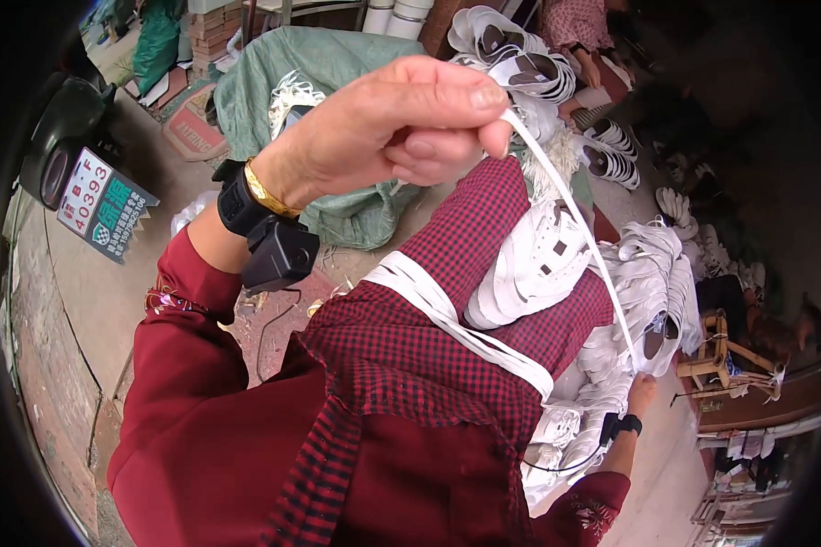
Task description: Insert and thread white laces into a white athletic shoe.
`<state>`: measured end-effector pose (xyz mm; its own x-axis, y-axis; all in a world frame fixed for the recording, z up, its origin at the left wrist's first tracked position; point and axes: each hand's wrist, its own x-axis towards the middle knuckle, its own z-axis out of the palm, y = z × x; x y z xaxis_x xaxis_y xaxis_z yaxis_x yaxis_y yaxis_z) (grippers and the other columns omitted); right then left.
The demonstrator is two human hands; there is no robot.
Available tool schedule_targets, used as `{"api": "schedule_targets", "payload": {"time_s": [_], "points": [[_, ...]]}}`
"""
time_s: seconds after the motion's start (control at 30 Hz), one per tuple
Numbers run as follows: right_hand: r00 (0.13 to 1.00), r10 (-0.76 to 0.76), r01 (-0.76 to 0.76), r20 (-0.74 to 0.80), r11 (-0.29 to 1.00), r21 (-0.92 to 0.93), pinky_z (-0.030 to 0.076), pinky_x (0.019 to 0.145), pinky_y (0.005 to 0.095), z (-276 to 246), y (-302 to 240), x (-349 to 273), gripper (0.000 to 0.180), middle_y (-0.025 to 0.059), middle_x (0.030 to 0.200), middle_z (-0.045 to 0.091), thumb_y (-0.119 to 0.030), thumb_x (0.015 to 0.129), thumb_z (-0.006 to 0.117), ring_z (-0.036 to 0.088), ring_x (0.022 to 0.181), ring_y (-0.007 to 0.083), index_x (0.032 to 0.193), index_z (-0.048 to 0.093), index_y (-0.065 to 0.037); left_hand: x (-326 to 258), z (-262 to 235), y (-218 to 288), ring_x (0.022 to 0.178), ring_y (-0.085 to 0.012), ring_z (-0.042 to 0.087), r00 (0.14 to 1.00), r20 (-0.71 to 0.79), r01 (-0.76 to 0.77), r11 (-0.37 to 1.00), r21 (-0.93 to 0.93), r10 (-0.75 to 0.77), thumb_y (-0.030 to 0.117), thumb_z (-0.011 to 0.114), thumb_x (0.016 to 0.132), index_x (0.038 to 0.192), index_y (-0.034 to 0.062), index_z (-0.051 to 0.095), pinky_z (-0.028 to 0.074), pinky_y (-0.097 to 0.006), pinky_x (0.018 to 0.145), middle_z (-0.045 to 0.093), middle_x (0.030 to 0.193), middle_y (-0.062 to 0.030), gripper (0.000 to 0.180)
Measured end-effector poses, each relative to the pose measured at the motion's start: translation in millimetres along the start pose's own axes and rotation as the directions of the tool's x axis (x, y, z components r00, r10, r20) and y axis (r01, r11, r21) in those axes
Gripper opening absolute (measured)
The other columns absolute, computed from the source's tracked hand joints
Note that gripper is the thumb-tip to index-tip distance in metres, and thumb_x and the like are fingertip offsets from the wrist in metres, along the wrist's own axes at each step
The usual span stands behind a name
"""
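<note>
My left hand (397,123) is raised in front of me, with thumb and forefinger pinched on one end of a white shoelace (570,199). The lace runs down to the right, almost straight. Low at the right side, my right hand (643,392) grips the lace's lower part beside a white shoe upper (654,337); its fingers are partly hidden. A nested stack of white shoe uppers (534,264) lies on my checked apron (401,383). Across my lap stretches a bundle of white laces (447,314), apart from both hands.
Heaped at my right are many white shoe uppers (648,260). A green sack (347,205) stands ahead, with more uppers (524,73) beyond it. Another person's hand (588,70) shows at the far right. A wooden stool (713,356) and a parked vehicle (59,118) flank the space.
</note>
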<state>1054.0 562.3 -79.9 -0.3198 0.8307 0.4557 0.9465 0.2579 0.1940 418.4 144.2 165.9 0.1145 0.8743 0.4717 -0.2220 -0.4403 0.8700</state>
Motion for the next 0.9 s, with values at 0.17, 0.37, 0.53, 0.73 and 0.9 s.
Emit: {"api": "schedule_targets", "payload": {"time_s": [0.17, 0.37, 0.53, 0.73, 0.9], "points": [[0.999, -0.002, -0.030, 0.050, 0.774, 0.632, 0.054, 0.084, 0.0422, -26.6, -133.7, 17.5, 0.031, 0.0216, 0.103, 0.070, 0.001, 0.082, 0.058, 0.069, 0.096, 0.0357, 0.113, 0.062, 0.003, 21.0, 46.2, -87.7, 0.059, -0.0021, 0.044, 0.968, 0.160, 0.123, 0.920, 0.372, -0.194, 0.024, 0.059, 0.104, 0.098, 0.0007, 0.072, 0.035, -0.023, 0.052, 0.059, 0.070, 0.0056, 0.027], [0.819, -0.546, -0.292, 0.176, -0.132, 0.947, 0.055, 0.080, 0.0302, -261.0, -339.1, -38.2, 0.051, 0.0161, 0.122, 0.063, -0.042, 0.109, 0.041, 0.067, 0.098, 0.0183, 0.137, 0.050, 0.000, 30.2, 77.9, -141.8, 0.059, -0.0051, 0.045, 0.909, 0.264, 0.167, 0.863, 0.477, -0.322, 0.018, 0.060, 0.101, 0.096, 0.0007, 0.071, 0.038, -0.029, 0.054, 0.062, 0.068, 0.0009, 0.021], [0.778, -0.584, -0.186, 0.231, 0.137, 0.973, 0.040, 0.057, 0.0257, -272.0, -344.0, -66.0, 0.034, -0.0003, 0.070, 0.057, -0.033, 0.106, 0.053, 0.047, 0.061, 0.0069, 0.113, 0.061, 0.000, 25.3, 65.5, -134.1, 0.058, -0.0085, 0.046, 0.903, 0.206, 0.169, 0.752, 0.637, -0.378, 0.017, 0.058, 0.099, 0.089, 0.0001, 0.068, 0.038, -0.031, 0.054, 0.059, 0.065, -0.0049, 0.022], [0.797, -0.583, -0.041, 0.158, 0.209, 0.977, 0.041, 0.059, 0.0257, -237.0, -329.4, -63.0, 0.019, -0.0024, 0.076, 0.057, -0.016, 0.101, 0.061, 0.048, 0.068, 0.0051, 0.090, 0.058, -0.001, 19.8, 67.4, -121.7, 0.058, -0.0096, 0.048, 0.886, 0.146, 0.226, 0.685, 0.693, -0.440, 0.020, 0.060, 0.100, 0.088, -0.0006, 0.067, 0.040, -0.033, 0.056, 0.053, 0.062, -0.0049, 0.025], [0.846, -0.523, 0.121, -0.100, 0.006, 0.993, 0.046, 0.060, 0.0334, -232.7, -349.7, -58.1, 0.023, 0.0077, 0.086, 0.065, -0.018, 0.102, 0.052, 0.060, 0.071, 0.0155, 0.115, 0.058, 0.000, 27.7, 78.1, -131.9, 0.059, -0.0106, 0.051, 0.920, 0.199, 0.146, 0.765, 0.628, -0.339, 0.017, 0.061, 0.098, 0.088, -0.0025, 0.068, 0.042, -0.034, 0.056, 0.059, 0.064, -0.0085, 0.023]]}}
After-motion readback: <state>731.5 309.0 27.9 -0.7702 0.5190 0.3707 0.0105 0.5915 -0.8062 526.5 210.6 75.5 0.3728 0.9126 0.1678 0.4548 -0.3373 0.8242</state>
